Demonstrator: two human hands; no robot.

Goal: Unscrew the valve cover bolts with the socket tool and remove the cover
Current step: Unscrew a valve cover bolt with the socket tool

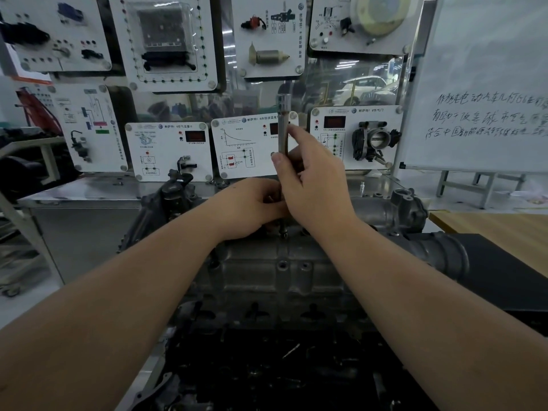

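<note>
A grey metal valve cover (pixel 267 271) tops the engine in front of me, with bolt holes along its near face. A long steel socket tool (pixel 283 126) stands upright over the cover's far edge, its lower end on a bolt (pixel 285 232). My right hand (pixel 314 179) pinches the tool's shaft between thumb and fingers. My left hand (pixel 252 206) curls its fingers round the tool's lower part, just above the cover. The tool's tip is mostly hidden by both hands.
Behind the engine runs a steel bench (pixel 89 188) with white training panels (pixel 169 149) and a throttle body display (pixel 373 140). A whiteboard (pixel 486 93) stands at the right, above a wooden table (pixel 504 229). A black intake duct (pixel 450 256) lies right of the cover.
</note>
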